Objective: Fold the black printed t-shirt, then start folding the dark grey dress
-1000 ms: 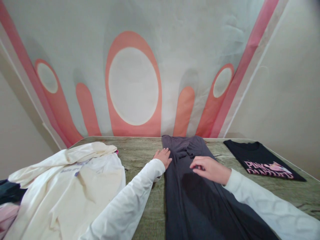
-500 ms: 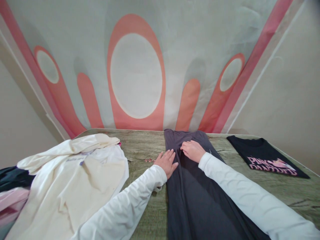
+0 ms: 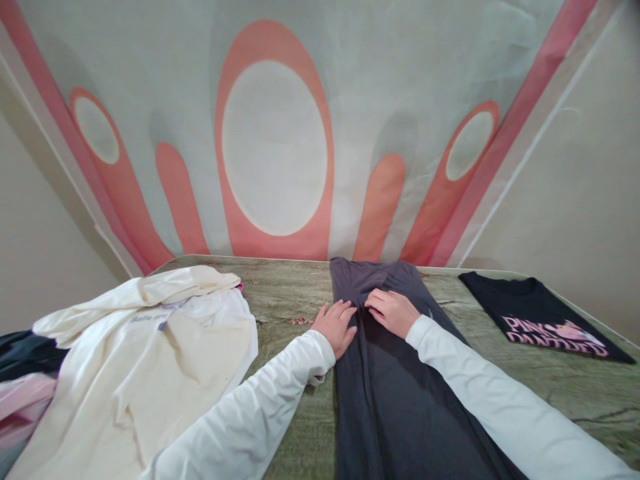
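Observation:
A dark grey garment [image 3: 415, 400] lies lengthwise on the wooden table, with a fold running down its left part. My left hand [image 3: 336, 327] rests on its left edge, fingers stretched out and lying flat. On the upper middle of the cloth is my right hand [image 3: 393, 311], its fingers bent down onto the fabric beside the fold. The fingertips of the right hand touch the cloth, but I cannot tell whether they pinch it. The near end of the garment runs out of the picture.
Cream and white clothing [image 3: 185, 360] lies spread at the left, beside a pink cloth [image 3: 25, 407] and a dark cloth [image 3: 30, 353]. A folded black T-shirt [image 3: 540, 313] with pink lettering lies at the right. A printed backdrop [image 3: 360, 80] stands behind the wooden table [image 3: 285, 287].
My right hand has moved slightly down and to the right over the grey garment. The left hand stays nearly in place at the edge. The view has shifted a little.

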Tool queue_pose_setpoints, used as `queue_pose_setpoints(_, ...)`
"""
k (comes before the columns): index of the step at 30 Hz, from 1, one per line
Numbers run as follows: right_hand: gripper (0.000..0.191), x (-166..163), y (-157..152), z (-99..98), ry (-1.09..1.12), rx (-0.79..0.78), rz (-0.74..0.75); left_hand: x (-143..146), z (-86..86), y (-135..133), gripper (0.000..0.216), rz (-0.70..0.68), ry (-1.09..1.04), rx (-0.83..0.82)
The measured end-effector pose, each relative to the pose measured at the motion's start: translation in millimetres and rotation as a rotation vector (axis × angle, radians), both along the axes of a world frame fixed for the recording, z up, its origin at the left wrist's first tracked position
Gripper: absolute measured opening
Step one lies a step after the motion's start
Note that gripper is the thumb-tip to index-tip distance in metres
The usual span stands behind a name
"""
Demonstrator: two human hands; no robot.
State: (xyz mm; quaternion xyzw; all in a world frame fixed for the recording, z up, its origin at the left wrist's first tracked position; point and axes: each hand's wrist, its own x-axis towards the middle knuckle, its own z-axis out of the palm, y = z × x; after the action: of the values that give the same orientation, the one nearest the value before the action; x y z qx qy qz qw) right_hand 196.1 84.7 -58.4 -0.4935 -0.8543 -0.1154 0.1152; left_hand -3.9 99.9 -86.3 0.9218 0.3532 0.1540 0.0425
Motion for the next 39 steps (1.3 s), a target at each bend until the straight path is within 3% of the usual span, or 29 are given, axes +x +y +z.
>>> queue_pose_setpoints(8, 0.025, -2, -7, 2.0, -0.103, 0.047, 0.174, -10, 12.7, 1, 0.017, -0.078, -0.206, -0.011)
queue_pose_setpoints(18, 0.023, -3, -1, -8.3, -0.126, 0.127, 0.252, -26, 5.7, 5, 0.014, -0.205, -0.164, -0.072)
queue_pose_setpoints(31, 0.016, 4, -1, -10.4, -0.016, 0.191, 0.208, -31, -0.9, 17, 0.013, -0.285, -0.426, -0.129)
queue_pose_setpoints(39, 0.017, 4, -4, -14.1, 0.104, 0.091, 0.229, -35, 4.5, 14, 0.014, -0.302, -0.312, -0.074)
